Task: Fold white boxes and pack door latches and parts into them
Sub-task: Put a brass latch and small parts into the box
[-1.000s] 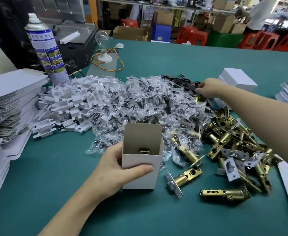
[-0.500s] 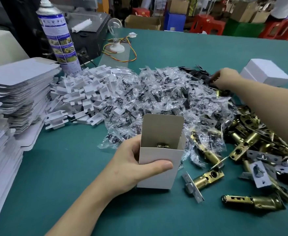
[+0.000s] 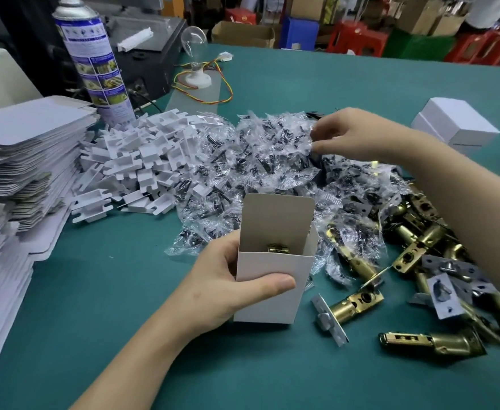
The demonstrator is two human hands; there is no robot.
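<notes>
R hand (image 3: 358,134) back — pinches parts pkt (image 3: 303,142).

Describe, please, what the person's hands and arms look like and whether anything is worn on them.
The left hand and right hand are bare, with no gloves, rings, watch or wristband showing. No sleeve reaches into view on either arm. The left thumbnail looks short and unpainted.

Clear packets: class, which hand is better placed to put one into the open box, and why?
The right hand: its fingers pinch a clear packet on the pile, just beyond the white box. The left hand grips that box upright, so it seems occupied.
</notes>
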